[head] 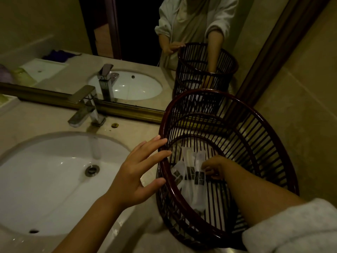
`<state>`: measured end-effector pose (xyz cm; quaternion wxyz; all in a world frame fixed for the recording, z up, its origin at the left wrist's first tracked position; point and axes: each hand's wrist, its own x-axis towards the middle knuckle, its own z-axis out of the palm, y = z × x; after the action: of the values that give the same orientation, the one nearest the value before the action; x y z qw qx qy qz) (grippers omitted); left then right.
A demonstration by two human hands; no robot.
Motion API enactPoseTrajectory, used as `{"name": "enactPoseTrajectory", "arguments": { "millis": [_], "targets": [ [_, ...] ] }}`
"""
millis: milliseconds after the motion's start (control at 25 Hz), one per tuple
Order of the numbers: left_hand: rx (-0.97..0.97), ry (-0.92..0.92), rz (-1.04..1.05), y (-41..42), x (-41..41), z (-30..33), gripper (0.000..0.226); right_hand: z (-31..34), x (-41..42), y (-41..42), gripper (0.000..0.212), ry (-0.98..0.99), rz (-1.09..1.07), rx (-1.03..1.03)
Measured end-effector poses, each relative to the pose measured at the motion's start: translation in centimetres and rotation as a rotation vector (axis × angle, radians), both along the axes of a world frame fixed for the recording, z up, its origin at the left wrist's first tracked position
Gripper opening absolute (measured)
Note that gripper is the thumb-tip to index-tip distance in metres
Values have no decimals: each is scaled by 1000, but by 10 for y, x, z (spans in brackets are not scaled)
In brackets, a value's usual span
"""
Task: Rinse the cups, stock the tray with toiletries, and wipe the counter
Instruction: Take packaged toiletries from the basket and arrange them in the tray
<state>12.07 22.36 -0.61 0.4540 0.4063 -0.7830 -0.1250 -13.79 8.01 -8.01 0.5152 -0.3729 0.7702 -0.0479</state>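
A dark slatted basket [269,136] stands on the beige counter [127,130] to the right of the sink. Several white toiletry packets with dark labels [193,172] lie on its bottom. My left hand [138,172] rests with spread fingers against the basket's left rim, holding nothing. My right hand [215,168] reaches down inside the basket, its fingers curled on the right edge of the packets. No cups are in view.
A white oval sink [54,179] with a chrome tap [87,108] fills the left. A mirror [91,42] runs along the back and reflects the basket, sink and person. A tiled wall [300,79] closes the right side.
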Motion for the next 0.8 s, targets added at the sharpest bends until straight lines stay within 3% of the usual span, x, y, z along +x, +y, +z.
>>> {"name": "enactPoseTrajectory", "arguments": {
  "millis": [120, 280, 480, 560, 680, 800],
  "targets": [
    [4, 1, -15, 1, 2, 0, 53, -2, 5, 4, 55, -6, 45, 27],
    [14, -16, -22, -1, 3, 1, 53, 2, 6, -2, 37, 87, 153, 10],
    [91, 1, -48, 3, 5, 13, 54, 63, -13, -19, 32, 141, 200, -156],
    [175, 95, -28, 4, 4, 26, 52, 110, -19, -23, 26, -2, 173, -291],
    [336, 310, 166, -6, -1, 65, 53, 185, -5, -14, 34, -422, 135, -512],
    [575, 467, 135, -27, -6, 99, 64, 227, 39, 13, 39, -667, 182, -648]
  ]
}}
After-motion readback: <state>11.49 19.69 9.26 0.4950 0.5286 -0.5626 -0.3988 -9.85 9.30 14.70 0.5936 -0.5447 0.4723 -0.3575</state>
